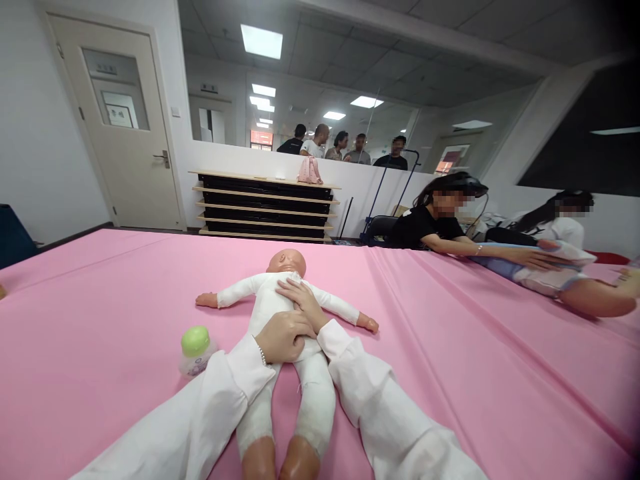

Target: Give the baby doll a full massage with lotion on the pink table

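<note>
A baby doll point(265, 310) in a white cloth body lies with its head away from me, arms spread, bare brown feet towards me. My right hand point(304, 303) rests flat on its chest, fingers stretched out and slightly apart. Lower down, my left hand point(286, 335) lies on the doll's belly with its fingers curled in. Whether those fingers pinch anything is hidden. Both my sleeves are white. Left of the doll, beside my left forearm, stands a small clear container with a green lid point(195, 341), partly covered by my sleeve.
A pink sheet point(125, 300) covers the wide table. At the right, a person in black point(440, 220) handles another doll point(595, 293); another person sits behind. Beyond the table stand a stack of shelves point(265, 207) with a pink backpack point(310, 171), and a door point(120, 120).
</note>
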Tool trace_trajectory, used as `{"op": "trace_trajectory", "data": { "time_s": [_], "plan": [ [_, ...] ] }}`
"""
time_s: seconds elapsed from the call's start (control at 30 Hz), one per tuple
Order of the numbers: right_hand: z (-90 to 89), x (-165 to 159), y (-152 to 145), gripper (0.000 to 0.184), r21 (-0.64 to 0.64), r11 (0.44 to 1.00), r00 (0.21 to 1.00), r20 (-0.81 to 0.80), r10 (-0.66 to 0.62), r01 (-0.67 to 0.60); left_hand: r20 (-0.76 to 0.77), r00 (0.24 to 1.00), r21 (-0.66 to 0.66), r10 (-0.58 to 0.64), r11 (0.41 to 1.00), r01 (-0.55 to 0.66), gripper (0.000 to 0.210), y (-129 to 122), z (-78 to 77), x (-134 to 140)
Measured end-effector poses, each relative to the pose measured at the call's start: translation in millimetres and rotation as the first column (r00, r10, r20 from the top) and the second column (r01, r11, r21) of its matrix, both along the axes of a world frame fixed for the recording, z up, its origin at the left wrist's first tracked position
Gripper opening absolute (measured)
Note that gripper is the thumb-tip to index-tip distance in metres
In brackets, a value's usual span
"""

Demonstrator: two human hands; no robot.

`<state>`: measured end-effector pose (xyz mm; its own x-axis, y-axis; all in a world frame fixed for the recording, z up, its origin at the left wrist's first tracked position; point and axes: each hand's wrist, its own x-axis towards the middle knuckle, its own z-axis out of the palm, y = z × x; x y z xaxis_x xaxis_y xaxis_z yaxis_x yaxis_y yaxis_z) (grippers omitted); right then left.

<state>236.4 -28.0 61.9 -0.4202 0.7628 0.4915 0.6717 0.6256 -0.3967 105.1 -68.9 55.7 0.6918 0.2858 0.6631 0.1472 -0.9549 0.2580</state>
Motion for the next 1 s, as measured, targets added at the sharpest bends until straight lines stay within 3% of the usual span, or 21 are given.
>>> {"op": "trace_trajectory", "data": {
  "time_s": [0.13,0.2,0.27,0.33,0.4,0.47,0.53,0.6,0.7,0.83,1.0],
  "plan": [
    [-16.3,5,10,0.052,0.034,0.983,0.954,-0.248,-0.168,0.182,-0.028,0.998,-0.041,0.062,0.997,-0.063,0.038,-2,2.6,2],
    [-22.6,6,12,0.049,0.031,0.964,0.902,-0.361,-0.236,0.264,0.002,0.983,-0.038,0.184,0.982,-0.184,0.033,-1,3.0,3],
    [-25.1,7,12,0.045,0.037,0.943,0.864,-0.414,-0.287,0.331,0.070,0.924,-0.070,0.375,0.926,-0.370,0.025,0,2.2,2],
    [-22.8,8,8,0.044,0.078,0.951,0.892,-0.378,-0.250,0.300,0.125,0.832,-0.086,0.540,0.842,-0.533,0.021,1,0.3,1],
    [-15.5,7,3,0.042,0.123,0.982,0.965,-0.237,-0.115,0.147,0.152,0.802,-0.003,0.578,0.812,-0.584,0.022,1,-1.8,1],
    [-4.3,3,-1,0.038,0.107,0.992,0.997,-0.031,0.066,-0.063,0.137,0.870,0.162,0.475,0.855,-0.492,0.021,-2,-3.3,2],
    [8.0,-5,-3,0.033,0.063,0.980,0.977,0.114,0.180,-0.188,0.078,0.950,0.302,0.302,0.901,-0.311,0.019,-5,-3.9,4],
    [18.8,-16,-2,0.032,0.033,0.966,0.946,0.212,0.245,-0.257,0.017,0.984,0.371,0.176,0.913,-0.169,0.017,-8,-3.8,7],
    [28.8,-33,3,0.035,0.019,0.948,0.905,0.304,0.298,-0.318,-0.034,0.992,0.384,0.124,0.918,-0.102,0.014,-11,-3.4,9],
    [29.0,-44,12,0.037,0.057,0.954,0.906,0.335,0.260,-0.295,-0.092,0.984,0.344,0.151,0.932,-0.111,0.013,-9,-4.1,9],
    [17.1,-39,21,0.034,0.125,0.990,0.972,0.230,0.040,-0.070,-0.007,0.976,0.168,0.218,0.962,-0.214,0.016,-1,-5.7,10]
  ]
}}
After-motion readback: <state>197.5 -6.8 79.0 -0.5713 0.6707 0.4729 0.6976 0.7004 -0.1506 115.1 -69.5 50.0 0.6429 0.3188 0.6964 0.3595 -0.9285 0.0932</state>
